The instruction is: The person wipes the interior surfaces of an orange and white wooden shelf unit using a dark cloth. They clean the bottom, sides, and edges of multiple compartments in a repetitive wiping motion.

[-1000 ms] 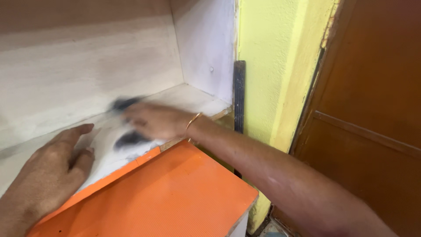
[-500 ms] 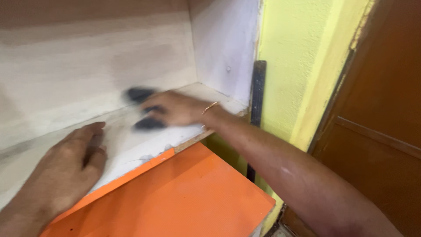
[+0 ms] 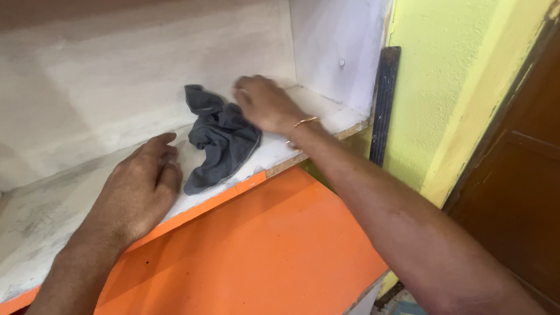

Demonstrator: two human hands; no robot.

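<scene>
Right hand (image 3: 263, 104) blurred, fingers curled loosely, touching right edge of crumpled grey cloth (image 3: 221, 137); grip unclear. Cloth lies on white shelf (image 3: 326, 114), near orange front edge. Left hand (image 3: 140, 186) flat, open, palm down on shelf, just beside cloth.

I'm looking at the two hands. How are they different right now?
The left hand lies flat, fingers spread, on the white shelf; the right hand is curled beside the grey cloth. The left sits near the front edge, the right farther back. Only the right wrist wears a thin bangle. Both are bare.
</scene>
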